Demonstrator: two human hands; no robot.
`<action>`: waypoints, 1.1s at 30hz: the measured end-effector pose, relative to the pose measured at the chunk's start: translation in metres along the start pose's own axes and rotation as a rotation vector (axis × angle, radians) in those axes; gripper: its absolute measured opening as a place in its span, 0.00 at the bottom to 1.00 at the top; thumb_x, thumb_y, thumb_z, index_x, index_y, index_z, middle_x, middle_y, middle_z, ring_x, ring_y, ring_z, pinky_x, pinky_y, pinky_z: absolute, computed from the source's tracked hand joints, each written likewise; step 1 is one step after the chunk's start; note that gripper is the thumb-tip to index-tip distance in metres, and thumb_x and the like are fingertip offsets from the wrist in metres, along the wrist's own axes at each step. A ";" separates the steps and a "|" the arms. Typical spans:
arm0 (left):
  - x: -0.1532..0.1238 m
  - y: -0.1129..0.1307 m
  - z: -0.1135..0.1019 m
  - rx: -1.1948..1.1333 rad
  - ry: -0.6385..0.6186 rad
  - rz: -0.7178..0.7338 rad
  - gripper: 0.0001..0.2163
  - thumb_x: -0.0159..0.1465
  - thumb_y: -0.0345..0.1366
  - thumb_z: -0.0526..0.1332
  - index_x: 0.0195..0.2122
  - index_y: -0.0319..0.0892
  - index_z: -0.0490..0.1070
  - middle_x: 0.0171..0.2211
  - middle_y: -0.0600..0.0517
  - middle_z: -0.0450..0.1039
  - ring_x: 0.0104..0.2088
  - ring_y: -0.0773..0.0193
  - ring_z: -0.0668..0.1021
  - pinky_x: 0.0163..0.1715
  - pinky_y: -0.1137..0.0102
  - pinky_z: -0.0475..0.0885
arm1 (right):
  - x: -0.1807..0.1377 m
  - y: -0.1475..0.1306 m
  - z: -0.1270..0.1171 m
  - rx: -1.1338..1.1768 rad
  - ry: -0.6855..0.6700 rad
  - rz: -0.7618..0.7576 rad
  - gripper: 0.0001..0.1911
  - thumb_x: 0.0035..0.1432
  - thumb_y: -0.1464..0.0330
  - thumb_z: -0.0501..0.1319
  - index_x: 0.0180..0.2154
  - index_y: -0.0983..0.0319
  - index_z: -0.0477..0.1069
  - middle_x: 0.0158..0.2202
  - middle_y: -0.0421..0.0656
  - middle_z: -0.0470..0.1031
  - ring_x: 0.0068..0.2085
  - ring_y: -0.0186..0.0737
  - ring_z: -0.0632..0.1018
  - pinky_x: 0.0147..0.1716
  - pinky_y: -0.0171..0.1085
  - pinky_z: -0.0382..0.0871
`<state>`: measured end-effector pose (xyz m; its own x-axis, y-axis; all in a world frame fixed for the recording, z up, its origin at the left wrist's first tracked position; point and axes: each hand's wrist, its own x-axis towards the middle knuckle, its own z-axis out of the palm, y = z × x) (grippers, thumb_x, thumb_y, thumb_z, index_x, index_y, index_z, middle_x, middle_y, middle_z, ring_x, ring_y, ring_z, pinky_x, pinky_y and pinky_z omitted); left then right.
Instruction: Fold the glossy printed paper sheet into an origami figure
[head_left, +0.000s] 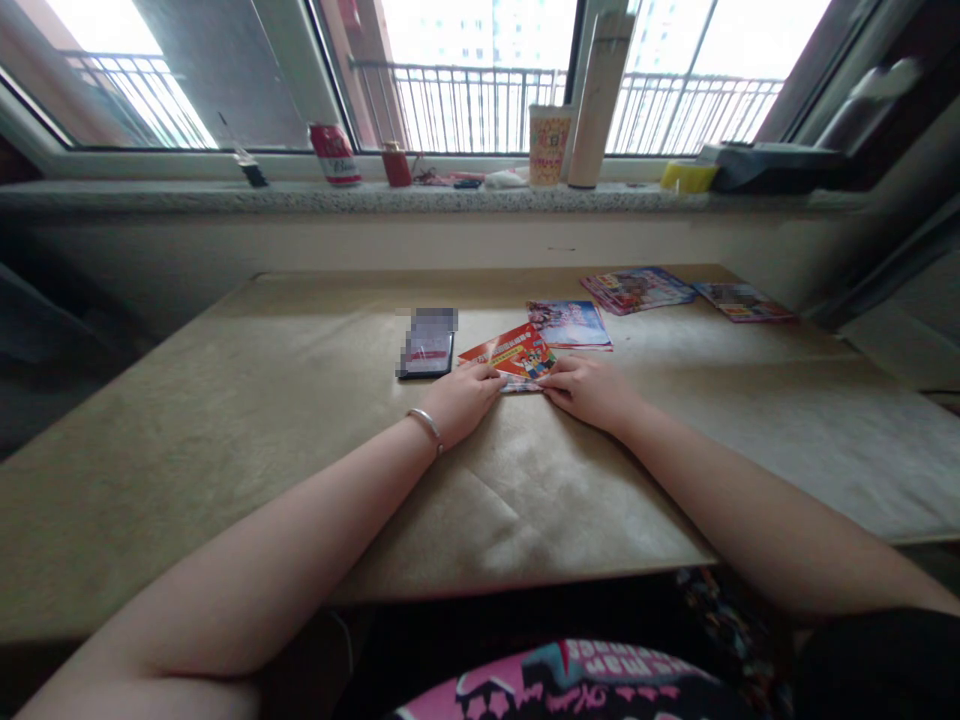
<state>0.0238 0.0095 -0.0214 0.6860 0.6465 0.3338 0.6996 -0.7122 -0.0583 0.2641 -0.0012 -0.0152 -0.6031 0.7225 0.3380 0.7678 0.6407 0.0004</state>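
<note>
A printed paper leaflet (508,350), red with colourful figures, lies on the table between my hands, its near edge folded over. My left hand (469,395), with a silver bangle at the wrist, pinches the leaflet's near left part. On its near right corner, the fingers of my right hand (586,390) press and grip the paper. Just beyond it lies a blue and white leaflet (574,325), partly covered by the red one. To the left of the leaflet a phone (429,343) lies flat, its screen partly blurred out.
A fanned stack of leaflets (637,289) and another small pile (742,302) lie at the table's far right. The windowsill (450,200) holds a red can (334,155), a red jar (396,165), a patterned cup (549,147), a tall tube (600,100) and a black device (776,168).
</note>
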 end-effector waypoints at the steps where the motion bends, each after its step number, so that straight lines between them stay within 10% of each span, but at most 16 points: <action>1: 0.000 0.000 0.001 0.001 0.000 -0.006 0.13 0.68 0.32 0.52 0.47 0.40 0.75 0.47 0.46 0.75 0.46 0.59 0.76 0.49 0.63 0.72 | 0.000 0.000 0.000 -0.004 -0.002 0.002 0.13 0.63 0.66 0.56 0.41 0.58 0.80 0.38 0.45 0.77 0.39 0.40 0.75 0.40 0.37 0.66; 23: 0.002 0.001 -0.002 -0.013 -0.021 -0.043 0.14 0.68 0.33 0.51 0.48 0.42 0.74 0.48 0.47 0.74 0.48 0.59 0.75 0.52 0.62 0.70 | 0.000 -0.001 -0.003 0.009 -0.027 0.038 0.14 0.63 0.65 0.55 0.40 0.57 0.80 0.39 0.45 0.77 0.39 0.40 0.76 0.39 0.37 0.66; 33: -0.001 0.020 -0.015 0.024 -0.145 -0.050 0.22 0.66 0.48 0.53 0.60 0.48 0.64 0.51 0.43 0.68 0.51 0.51 0.71 0.52 0.57 0.67 | -0.001 0.004 -0.008 0.068 -0.054 0.034 0.12 0.61 0.68 0.56 0.41 0.57 0.78 0.39 0.44 0.78 0.41 0.40 0.76 0.40 0.36 0.66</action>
<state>0.0337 -0.0094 -0.0087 0.6705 0.7152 0.1974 0.7371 -0.6723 -0.0678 0.2695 -0.0014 -0.0077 -0.5890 0.7562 0.2850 0.7728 0.6302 -0.0751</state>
